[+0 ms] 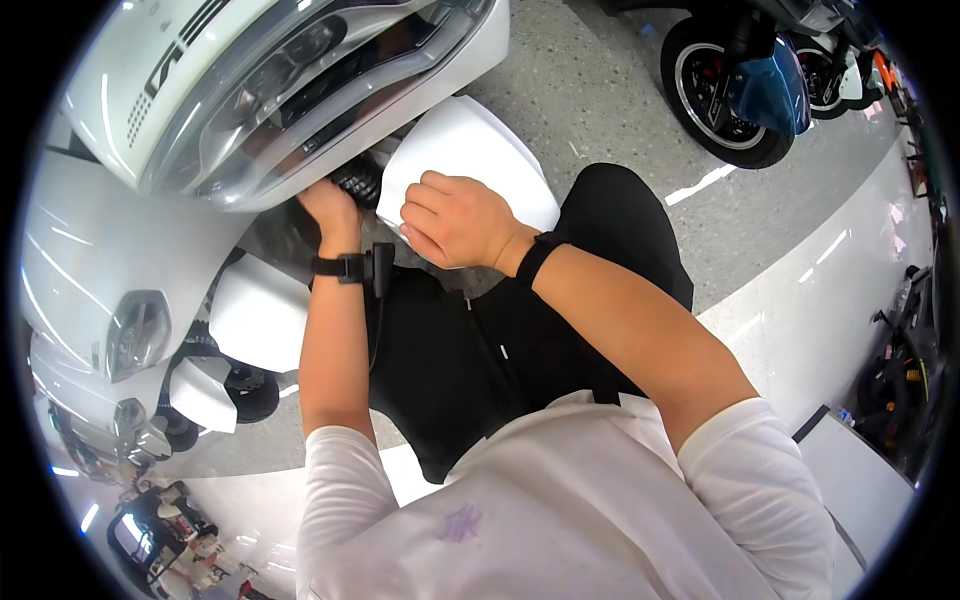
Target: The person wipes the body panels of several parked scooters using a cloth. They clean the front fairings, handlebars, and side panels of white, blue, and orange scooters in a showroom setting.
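My left hand [332, 208] reaches under the white front fairing [450, 71] of a scooter, beside a black ribbed rubber boot [358, 180]. Its fingers are hidden behind the fairing and the wheel area. Curled into a loose fist, my right hand [461, 221] lies over the rear part of the white front fender [472, 142]. Whether anything is inside that fist cannot be seen. Above both hands spans the clear headlight lens [315, 105]. A black strap [541, 259] circles my right wrist, and a strapped device [381, 268] sits on my left wrist.
Further white scooters with white fenders [259, 311] stand in a row at the left. A dark scooter's front wheel [727, 97] with a blue fender [771, 88] is at the upper right. My black-clad knee [615, 217] is close to the fender, above the speckled grey floor [577, 97].
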`<state>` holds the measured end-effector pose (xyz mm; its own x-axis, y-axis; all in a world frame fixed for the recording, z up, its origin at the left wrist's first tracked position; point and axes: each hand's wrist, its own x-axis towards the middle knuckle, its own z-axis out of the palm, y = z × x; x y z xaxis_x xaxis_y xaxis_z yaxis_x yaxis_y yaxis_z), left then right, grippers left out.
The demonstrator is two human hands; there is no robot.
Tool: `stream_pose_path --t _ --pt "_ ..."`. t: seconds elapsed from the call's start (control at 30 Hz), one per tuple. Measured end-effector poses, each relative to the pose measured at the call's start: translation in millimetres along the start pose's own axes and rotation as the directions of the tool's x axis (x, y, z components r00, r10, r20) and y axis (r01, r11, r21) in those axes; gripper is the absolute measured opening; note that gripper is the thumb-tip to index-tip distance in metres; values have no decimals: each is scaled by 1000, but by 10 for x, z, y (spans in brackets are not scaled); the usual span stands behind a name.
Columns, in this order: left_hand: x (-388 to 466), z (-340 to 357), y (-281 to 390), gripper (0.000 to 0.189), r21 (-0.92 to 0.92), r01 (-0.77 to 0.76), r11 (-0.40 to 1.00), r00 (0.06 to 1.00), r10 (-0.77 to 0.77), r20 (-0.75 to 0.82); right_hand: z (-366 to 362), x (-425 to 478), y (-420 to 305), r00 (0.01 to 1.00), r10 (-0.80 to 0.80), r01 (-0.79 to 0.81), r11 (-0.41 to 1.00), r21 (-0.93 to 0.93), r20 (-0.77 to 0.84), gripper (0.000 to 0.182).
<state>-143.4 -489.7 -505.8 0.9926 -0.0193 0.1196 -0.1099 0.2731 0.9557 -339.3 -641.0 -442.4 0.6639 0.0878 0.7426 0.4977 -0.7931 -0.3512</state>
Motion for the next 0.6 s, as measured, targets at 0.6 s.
stream_pose_path --t 0.6 --pt "-1305 746 990 44 631 -757 167 653 206 729 -46 -80 55 734 614 -457 762 458 -289 28"
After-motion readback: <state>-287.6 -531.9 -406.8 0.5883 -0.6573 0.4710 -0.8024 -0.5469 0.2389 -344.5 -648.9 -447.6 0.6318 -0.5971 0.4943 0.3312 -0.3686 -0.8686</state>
